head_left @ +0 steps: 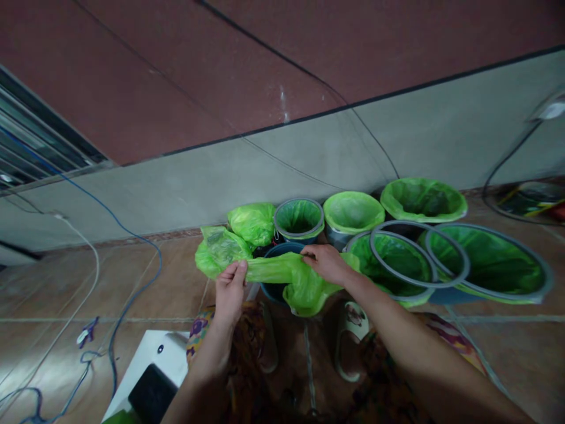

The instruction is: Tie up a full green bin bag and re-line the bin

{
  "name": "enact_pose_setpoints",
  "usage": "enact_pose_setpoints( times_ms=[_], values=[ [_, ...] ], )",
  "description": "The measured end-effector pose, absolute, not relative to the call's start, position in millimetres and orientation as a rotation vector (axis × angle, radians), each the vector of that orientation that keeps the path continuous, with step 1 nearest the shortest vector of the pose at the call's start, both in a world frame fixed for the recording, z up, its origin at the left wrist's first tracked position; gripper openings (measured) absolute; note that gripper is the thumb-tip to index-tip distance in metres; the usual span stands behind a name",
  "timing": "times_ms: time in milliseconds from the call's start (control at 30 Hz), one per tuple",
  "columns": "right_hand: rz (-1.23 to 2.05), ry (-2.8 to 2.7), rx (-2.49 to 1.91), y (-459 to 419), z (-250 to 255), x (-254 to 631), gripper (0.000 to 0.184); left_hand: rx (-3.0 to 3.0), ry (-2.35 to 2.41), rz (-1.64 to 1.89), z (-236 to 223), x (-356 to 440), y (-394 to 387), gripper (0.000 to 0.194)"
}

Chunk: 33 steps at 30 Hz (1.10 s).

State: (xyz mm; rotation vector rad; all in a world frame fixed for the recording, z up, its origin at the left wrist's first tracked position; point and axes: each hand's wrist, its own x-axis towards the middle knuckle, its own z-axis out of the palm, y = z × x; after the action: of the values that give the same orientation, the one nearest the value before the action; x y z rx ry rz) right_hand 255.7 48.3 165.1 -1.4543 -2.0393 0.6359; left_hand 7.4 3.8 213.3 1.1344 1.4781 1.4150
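A light green plastic bag [282, 270] is stretched sideways between my hands. My left hand [230, 285] pinches its left end between thumb and fingers. My right hand [324, 263] grips it further right, and the rest of the bag hangs down in loose folds below that hand. Directly beneath is a blue bin [271, 293], its opening partly hidden by the bag. Just left of it, two bunched green bags [220, 250] rest against each other on the floor.
Several bins lined with green bags stand along the wall, among them a round one [353, 212]. A loose grey ring [461, 259] lies across two bins at the right. A white box [148, 359] with a dark phone-like object stands at lower left, near a blue cable [132, 300].
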Motion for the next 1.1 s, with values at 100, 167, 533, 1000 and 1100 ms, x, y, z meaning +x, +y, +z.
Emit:
enact_pose_setpoints(
  times_ms=[100,167,533,1000,1100],
  values=[
    [0.468,-2.008,-1.612,54.1,167.1,267.8,0.021,1.017,1.507,1.602,211.5,-1.7,9.5,0.031],
    [0.365,-1.847,-1.798,60.1,169.7,279.4,0.021,0.972,1.506,1.69,211.7,-11.1,12.7,0.03],
    [0.679,-1.278,-1.798,18.4,158.7,268.4,0.048,1.003,1.536,1.886,223.3,-40.4,30.4,0.039],
    [0.078,-1.247,-1.413,1.7,222.8,294.4,0.026,1.043,1.511,1.924,248.1,-52.0,91.6,0.017],
    [0.175,-1.063,-1.492,-21.3,224.3,293.4,0.037,1.013,1.511,1.923,249.1,-54.6,88.3,0.016]
  ],
)
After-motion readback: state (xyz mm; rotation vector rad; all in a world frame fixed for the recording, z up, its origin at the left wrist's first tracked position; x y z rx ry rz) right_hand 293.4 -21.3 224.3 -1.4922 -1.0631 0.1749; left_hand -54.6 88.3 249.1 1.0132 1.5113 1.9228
